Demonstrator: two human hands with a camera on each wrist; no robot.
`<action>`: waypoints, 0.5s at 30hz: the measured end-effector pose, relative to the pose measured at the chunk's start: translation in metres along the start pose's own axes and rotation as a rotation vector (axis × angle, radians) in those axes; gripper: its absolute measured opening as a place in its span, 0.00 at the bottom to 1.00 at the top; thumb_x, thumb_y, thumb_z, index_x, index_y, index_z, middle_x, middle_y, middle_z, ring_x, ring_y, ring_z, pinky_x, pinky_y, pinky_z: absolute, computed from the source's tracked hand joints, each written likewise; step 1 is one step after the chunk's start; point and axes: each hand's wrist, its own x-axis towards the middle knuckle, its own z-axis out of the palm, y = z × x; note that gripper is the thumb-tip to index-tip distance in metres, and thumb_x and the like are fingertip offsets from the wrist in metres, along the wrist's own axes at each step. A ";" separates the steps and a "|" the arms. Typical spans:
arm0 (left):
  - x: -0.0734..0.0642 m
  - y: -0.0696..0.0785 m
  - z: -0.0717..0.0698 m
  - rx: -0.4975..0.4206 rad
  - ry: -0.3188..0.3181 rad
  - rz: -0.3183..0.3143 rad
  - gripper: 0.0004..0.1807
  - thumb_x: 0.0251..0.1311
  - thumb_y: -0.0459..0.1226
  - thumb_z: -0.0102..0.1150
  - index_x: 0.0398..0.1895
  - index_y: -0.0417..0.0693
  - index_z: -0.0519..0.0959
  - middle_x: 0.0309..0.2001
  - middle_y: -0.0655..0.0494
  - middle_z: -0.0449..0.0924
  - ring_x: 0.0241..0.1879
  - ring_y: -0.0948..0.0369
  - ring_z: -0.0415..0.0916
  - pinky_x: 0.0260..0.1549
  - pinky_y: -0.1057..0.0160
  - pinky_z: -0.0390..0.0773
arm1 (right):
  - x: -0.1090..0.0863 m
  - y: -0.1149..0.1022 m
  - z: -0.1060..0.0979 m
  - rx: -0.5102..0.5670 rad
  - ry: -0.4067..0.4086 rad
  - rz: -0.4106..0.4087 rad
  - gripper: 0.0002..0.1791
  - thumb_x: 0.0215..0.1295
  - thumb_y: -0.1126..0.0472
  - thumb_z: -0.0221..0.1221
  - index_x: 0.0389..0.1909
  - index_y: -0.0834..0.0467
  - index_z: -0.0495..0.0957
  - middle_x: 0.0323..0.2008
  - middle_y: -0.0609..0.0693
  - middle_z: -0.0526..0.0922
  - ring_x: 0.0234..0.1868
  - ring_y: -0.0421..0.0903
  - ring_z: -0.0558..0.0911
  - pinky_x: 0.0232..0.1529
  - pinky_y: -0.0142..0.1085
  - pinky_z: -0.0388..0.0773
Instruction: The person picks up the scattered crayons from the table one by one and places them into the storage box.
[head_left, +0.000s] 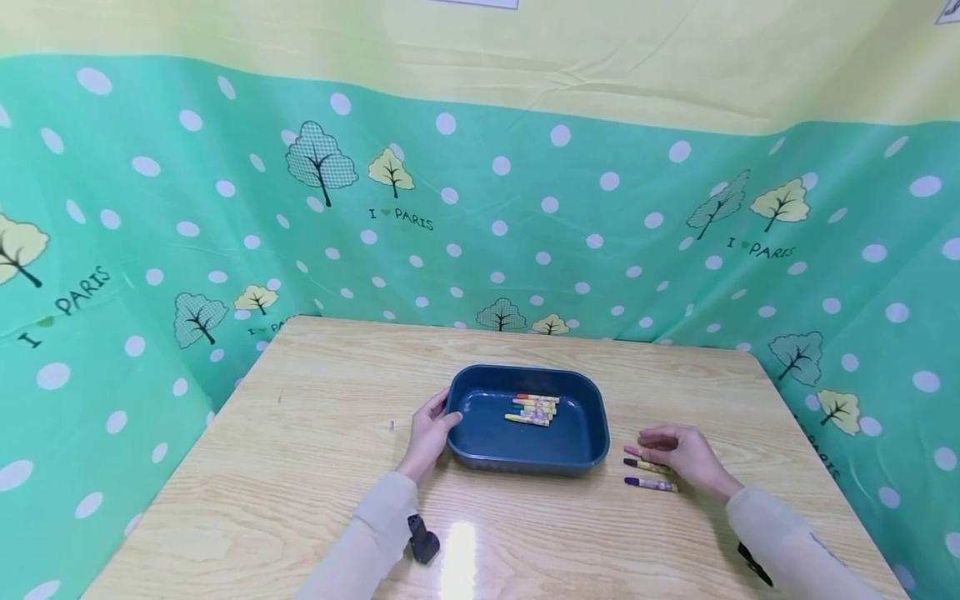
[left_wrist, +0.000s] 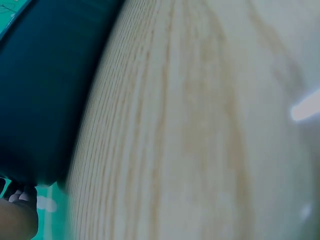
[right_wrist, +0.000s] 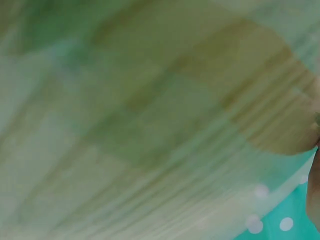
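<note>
In the head view a dark blue rectangular basin [head_left: 525,467] stands on the wooden table. My left hand [head_left: 429,435] grips its left end, thumb over the rim and fingers along the outer wall. Several crayons [head_left: 534,409] lie close together inside. Right of the basin, my right hand [head_left: 690,457] reaches over a pink crayon [head_left: 633,451], thumb and fingers bent about it and hiding most of its body; I cannot tell whether they pinch it. A black-tipped crayon [head_left: 647,466] lies just below the thumb, and a purple crayon [head_left: 651,484] lies nearer me.
The wooden table [head_left: 300,467] meets a green dotted curtain [head_left: 420,275] at its back and sides. A tiny object [head_left: 392,425] lies left of my left hand. A black device [head_left: 422,540] is on my left wrist. The right wrist view is blurred.
</note>
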 end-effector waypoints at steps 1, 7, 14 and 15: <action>0.000 0.000 0.000 -0.001 0.000 0.000 0.29 0.53 0.25 0.52 0.62 0.38 0.66 0.64 0.40 0.63 0.65 0.47 0.59 0.63 0.53 0.63 | 0.000 0.001 0.001 0.000 -0.002 -0.003 0.19 0.54 0.61 0.63 0.47 0.65 0.78 0.43 0.59 0.82 0.42 0.46 0.83 0.41 0.30 0.81; 0.002 0.000 0.001 -0.005 0.006 0.003 0.28 0.53 0.25 0.52 0.62 0.38 0.66 0.64 0.40 0.63 0.65 0.47 0.60 0.63 0.54 0.63 | 0.001 0.002 0.003 -0.037 0.012 -0.043 0.17 0.54 0.66 0.62 0.46 0.66 0.78 0.43 0.61 0.82 0.40 0.47 0.83 0.38 0.29 0.81; 0.002 -0.002 0.000 0.006 0.005 -0.001 0.29 0.53 0.25 0.52 0.62 0.38 0.66 0.65 0.40 0.62 0.65 0.47 0.59 0.63 0.54 0.63 | 0.003 0.003 0.003 -0.042 0.000 -0.046 0.16 0.54 0.66 0.62 0.45 0.66 0.79 0.42 0.60 0.83 0.36 0.40 0.82 0.33 0.25 0.79; 0.002 -0.002 0.000 0.007 0.004 0.000 0.29 0.53 0.26 0.52 0.62 0.38 0.66 0.65 0.40 0.62 0.65 0.46 0.59 0.63 0.54 0.63 | 0.003 0.003 0.003 -0.040 -0.001 -0.045 0.16 0.54 0.66 0.62 0.45 0.66 0.79 0.42 0.60 0.83 0.36 0.39 0.81 0.33 0.25 0.79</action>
